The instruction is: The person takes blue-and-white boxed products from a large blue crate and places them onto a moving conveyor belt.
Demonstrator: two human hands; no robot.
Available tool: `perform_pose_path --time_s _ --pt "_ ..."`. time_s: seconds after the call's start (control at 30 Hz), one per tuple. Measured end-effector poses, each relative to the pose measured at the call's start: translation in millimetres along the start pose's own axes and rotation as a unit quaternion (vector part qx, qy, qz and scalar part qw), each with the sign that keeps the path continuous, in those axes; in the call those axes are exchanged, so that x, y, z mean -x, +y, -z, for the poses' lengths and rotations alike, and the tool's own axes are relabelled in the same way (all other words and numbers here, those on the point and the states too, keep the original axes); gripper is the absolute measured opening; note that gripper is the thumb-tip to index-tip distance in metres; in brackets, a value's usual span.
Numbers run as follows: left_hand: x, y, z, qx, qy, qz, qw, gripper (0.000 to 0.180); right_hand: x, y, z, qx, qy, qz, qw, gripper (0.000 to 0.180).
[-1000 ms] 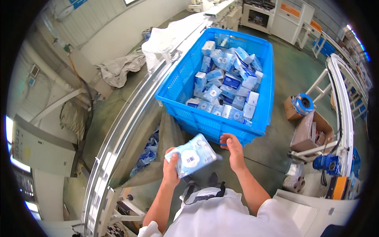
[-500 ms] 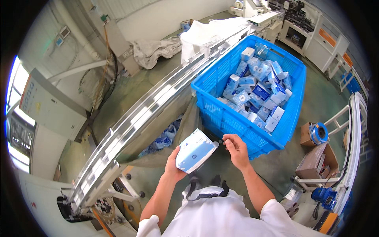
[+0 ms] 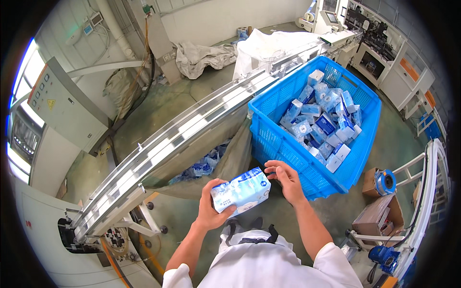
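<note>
My left hand (image 3: 212, 207) grips one end of a blue-and-white soft pack of tissues (image 3: 242, 191), thumb across its near side and fingers behind. The pack is tilted in front of my body, its dark blue end towards the right. Close by that end is my right hand (image 3: 287, 183), its fingers loosely bent and apart, with nothing visible in them. Whether its fingertips touch the pack I cannot tell. A large blue plastic crate (image 3: 297, 165), just beyond my right hand, contains a heap of similar tissue packs (image 3: 325, 124).
A conveyor (image 3: 165, 144) runs diagonally along the left. Under it hangs a cloth sling (image 3: 235, 156) with blue plastic wrapping inside. Cardboard boxes (image 3: 377, 218) and a curved white frame (image 3: 429, 192) stand at right. A grey control cabinet (image 3: 67, 110) is at far left.
The tissue pack has been turned in my left hand and shows different printed faces. My right hand has come nearer to its right end. The whole view has shifted slightly.
</note>
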State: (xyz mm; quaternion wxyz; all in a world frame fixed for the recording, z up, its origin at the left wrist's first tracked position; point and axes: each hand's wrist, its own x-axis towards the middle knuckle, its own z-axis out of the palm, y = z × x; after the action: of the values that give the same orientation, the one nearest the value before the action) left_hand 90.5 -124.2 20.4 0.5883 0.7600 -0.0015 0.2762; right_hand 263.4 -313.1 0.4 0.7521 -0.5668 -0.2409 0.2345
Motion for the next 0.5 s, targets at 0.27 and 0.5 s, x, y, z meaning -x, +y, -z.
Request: perform_pose_path --time_s 0.27,0.5 --pt "-8 -28 -28 0.101 0.092 0.251 0.958 0.029 0 9 -19 -0.072 0.003 -0.005 0.997 0.037" --pt "-17 -42 -30 0.393 0.225 0.313 0.835 0.039 -2 43 13 -0.061 0.186 -0.035 0.98 0.044"
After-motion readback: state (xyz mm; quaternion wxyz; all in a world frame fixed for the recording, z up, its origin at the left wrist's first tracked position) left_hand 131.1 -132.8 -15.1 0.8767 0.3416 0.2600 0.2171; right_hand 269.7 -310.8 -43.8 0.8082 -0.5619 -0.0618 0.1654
